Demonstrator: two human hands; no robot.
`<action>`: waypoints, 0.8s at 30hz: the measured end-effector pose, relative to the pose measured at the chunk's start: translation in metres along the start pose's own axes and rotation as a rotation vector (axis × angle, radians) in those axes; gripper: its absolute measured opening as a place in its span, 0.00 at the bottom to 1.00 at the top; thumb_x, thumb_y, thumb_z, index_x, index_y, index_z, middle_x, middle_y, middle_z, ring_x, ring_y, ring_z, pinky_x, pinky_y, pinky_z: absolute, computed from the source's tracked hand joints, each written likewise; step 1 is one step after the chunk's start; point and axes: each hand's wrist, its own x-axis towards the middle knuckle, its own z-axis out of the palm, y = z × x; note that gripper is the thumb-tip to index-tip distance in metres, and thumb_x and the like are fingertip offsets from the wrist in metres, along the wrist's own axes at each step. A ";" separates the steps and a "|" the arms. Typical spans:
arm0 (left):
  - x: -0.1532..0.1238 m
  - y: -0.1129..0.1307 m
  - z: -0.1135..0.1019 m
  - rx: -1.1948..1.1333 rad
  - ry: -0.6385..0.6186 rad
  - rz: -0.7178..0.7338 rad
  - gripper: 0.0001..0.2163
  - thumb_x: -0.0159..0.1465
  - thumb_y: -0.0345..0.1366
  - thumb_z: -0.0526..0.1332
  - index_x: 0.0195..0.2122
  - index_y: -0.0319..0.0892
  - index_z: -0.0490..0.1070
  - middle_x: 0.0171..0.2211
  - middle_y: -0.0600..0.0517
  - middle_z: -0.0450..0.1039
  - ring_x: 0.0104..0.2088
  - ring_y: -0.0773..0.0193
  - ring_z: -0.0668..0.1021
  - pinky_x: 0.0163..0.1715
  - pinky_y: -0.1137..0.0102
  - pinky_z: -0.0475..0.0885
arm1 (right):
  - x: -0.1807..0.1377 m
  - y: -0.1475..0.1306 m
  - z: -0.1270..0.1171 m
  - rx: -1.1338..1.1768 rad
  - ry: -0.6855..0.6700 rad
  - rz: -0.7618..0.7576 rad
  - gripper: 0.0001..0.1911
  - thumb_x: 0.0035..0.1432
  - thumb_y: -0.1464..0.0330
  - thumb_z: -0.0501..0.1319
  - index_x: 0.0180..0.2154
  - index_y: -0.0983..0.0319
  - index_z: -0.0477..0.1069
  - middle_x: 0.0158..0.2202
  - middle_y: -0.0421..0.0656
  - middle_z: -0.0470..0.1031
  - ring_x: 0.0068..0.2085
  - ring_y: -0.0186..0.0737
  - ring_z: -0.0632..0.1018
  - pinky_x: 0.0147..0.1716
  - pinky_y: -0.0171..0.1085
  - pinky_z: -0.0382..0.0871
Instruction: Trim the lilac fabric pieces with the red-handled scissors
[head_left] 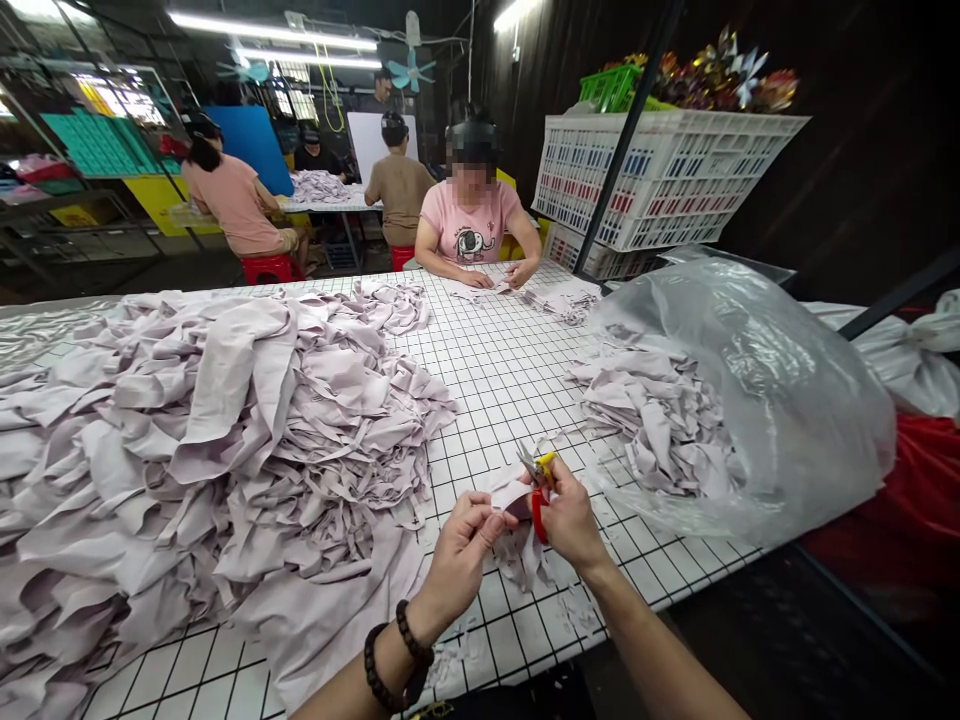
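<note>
My left hand [459,555], with dark bead bracelets at the wrist, pinches a small pale lilac fabric piece [511,497] above the gridded white table [495,380]. My right hand [570,515] grips small scissors [538,478] with red and yellow handles, their blades at the top edge of that piece. More of the fabric hangs down between both hands. Small cut scraps lie on the table just below them.
A large heap of lilac fabric strips [187,450] covers the table's left half. A clear plastic bag [750,400] with cut pieces lies at right. A person in a pink shirt [472,225] works at the far end. White crates [660,175] stand behind, other people beyond.
</note>
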 end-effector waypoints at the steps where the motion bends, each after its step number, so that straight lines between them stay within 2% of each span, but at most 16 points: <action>1: -0.001 0.004 -0.003 0.072 0.053 0.057 0.15 0.66 0.45 0.56 0.35 0.43 0.78 0.43 0.47 0.63 0.45 0.59 0.69 0.46 0.67 0.65 | -0.002 0.000 0.002 0.019 -0.040 0.008 0.08 0.48 0.73 0.60 0.33 0.59 0.63 0.27 0.36 0.67 0.27 0.33 0.67 0.25 0.31 0.64; 3: -0.002 0.012 -0.008 0.164 0.095 0.121 0.14 0.66 0.43 0.55 0.35 0.43 0.78 0.53 0.46 0.60 0.47 0.59 0.68 0.53 0.64 0.62 | -0.007 0.002 0.007 0.072 -0.110 0.026 0.09 0.49 0.71 0.63 0.32 0.60 0.63 0.28 0.37 0.68 0.28 0.33 0.68 0.26 0.31 0.64; 5: -0.001 0.015 -0.011 0.122 0.018 0.132 0.14 0.67 0.42 0.54 0.34 0.42 0.77 0.54 0.45 0.62 0.45 0.59 0.69 0.53 0.64 0.62 | -0.010 0.005 0.010 0.155 -0.175 0.067 0.11 0.49 0.68 0.65 0.32 0.60 0.63 0.29 0.37 0.68 0.28 0.33 0.68 0.27 0.32 0.65; 8: 0.002 0.015 -0.013 -0.022 -0.138 0.102 0.14 0.68 0.42 0.52 0.36 0.40 0.75 0.40 0.46 0.71 0.41 0.60 0.72 0.45 0.67 0.66 | -0.013 0.005 0.001 0.214 -0.265 0.131 0.13 0.49 0.64 0.66 0.32 0.60 0.64 0.29 0.37 0.68 0.27 0.33 0.69 0.28 0.33 0.67; 11: 0.004 0.012 -0.011 0.013 -0.149 0.069 0.15 0.68 0.42 0.52 0.35 0.39 0.73 0.31 0.50 0.68 0.33 0.64 0.70 0.36 0.71 0.65 | -0.015 -0.001 -0.024 0.021 -0.274 0.118 0.11 0.52 0.61 0.64 0.31 0.59 0.64 0.27 0.36 0.67 0.27 0.34 0.69 0.27 0.33 0.65; 15: 0.005 0.013 -0.009 0.078 -0.153 0.083 0.15 0.69 0.42 0.51 0.34 0.39 0.72 0.31 0.50 0.67 0.33 0.64 0.70 0.35 0.71 0.64 | -0.023 -0.010 -0.050 -0.408 -0.298 -0.018 0.16 0.50 0.59 0.65 0.25 0.58 0.59 0.22 0.34 0.64 0.24 0.34 0.65 0.27 0.35 0.60; 18: 0.006 0.016 -0.009 0.108 -0.186 0.111 0.15 0.69 0.41 0.49 0.35 0.40 0.71 0.32 0.50 0.67 0.34 0.64 0.70 0.36 0.71 0.64 | -0.030 -0.011 -0.051 -0.594 -0.316 -0.099 0.17 0.48 0.58 0.65 0.25 0.58 0.59 0.23 0.34 0.66 0.24 0.34 0.65 0.33 0.38 0.61; 24: 0.004 0.017 -0.010 0.159 -0.243 0.166 0.13 0.70 0.39 0.49 0.34 0.40 0.70 0.33 0.50 0.68 0.34 0.64 0.70 0.36 0.71 0.64 | -0.033 -0.018 -0.042 -0.686 -0.303 -0.144 0.15 0.50 0.56 0.64 0.27 0.58 0.62 0.25 0.36 0.69 0.25 0.35 0.67 0.37 0.41 0.59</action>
